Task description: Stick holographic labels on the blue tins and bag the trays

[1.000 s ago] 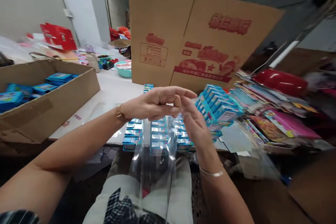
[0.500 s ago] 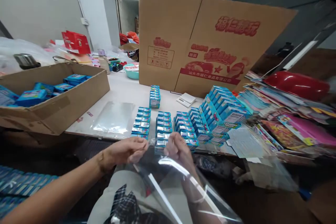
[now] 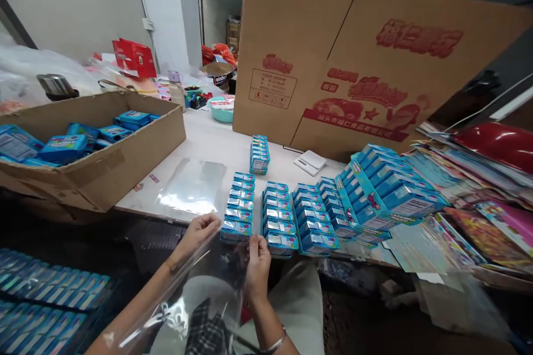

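A clear plastic bag (image 3: 177,313) hangs from my fingers over my lap. At its upper left edge my left hand (image 3: 199,236) is pinched shut on it. My right hand (image 3: 257,269) pinches the bag's edge on the other side, a short way from my left hand. Just beyond both hands, a row of small blue boxes (image 3: 239,199) stands at the table's front edge. More rows of blue boxes (image 3: 278,215) extend to the right. A flat stack of clear plastic bags (image 3: 194,180) lies on the table to the left.
An open cardboard box (image 3: 137,152) with blue boxes inside stands at the left. A large carton (image 3: 308,66) blocks the back. A white scale (image 3: 310,162) sits before it. Papers and packages (image 3: 478,199) pile up at the right. Blue boxes (image 3: 54,288) fill the lower left.
The plastic bag has swung from the lower right to the lower left. My right hand has moved lower, with both hands still holding the film. The view has shifted slightly.
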The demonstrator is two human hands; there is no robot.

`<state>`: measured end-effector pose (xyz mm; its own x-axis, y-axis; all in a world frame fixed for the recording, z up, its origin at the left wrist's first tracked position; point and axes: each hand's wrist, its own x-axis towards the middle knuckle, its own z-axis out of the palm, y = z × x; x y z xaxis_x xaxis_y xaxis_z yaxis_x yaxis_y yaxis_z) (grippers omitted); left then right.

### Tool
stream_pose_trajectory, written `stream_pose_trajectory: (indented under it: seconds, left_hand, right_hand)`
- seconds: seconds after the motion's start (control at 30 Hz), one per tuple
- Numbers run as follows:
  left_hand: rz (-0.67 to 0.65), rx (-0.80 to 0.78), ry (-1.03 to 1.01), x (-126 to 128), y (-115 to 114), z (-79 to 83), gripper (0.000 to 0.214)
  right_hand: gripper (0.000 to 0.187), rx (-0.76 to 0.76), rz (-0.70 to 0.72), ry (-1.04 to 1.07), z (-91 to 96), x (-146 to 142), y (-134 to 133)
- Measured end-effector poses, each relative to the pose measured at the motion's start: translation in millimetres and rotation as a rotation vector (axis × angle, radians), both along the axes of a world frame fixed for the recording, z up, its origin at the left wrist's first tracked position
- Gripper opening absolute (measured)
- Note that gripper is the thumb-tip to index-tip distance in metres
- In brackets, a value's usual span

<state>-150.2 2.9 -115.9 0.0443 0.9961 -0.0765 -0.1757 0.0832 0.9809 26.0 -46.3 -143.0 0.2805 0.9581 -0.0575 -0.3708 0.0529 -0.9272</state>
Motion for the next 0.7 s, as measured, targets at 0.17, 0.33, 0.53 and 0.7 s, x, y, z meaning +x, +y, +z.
stream_pose_trajectory:
  seconds: [0.17, 0.33, 0.53, 0.7]
  left_hand:
    - [0.137, -0.042, -0.036, 22.7, -5.7, -32.3, 0.050]
    - [0.260, -0.073, -0.101, 35.7, -11.2, -37.5, 0.048]
    - [0.307, -0.097, -0.170, 41.1, 0.0, -23.0, 0.045]
    - [0.263, -0.182, -0.160, 49.0, -4.8, -20.3, 0.053]
  right_hand:
    - [0.037, -0.020, -0.109, -0.084, -14.3, -8.1, 2.8]
    - [0.035, -0.013, -0.156, -0.110, -4.5, -12.3, 4.8]
    - [0.034, -0.039, -0.202, -0.074, 2.7, -15.0, 17.3]
    - [0.039, -0.154, -0.279, -0.034, -9.7, -18.0, 28.3]
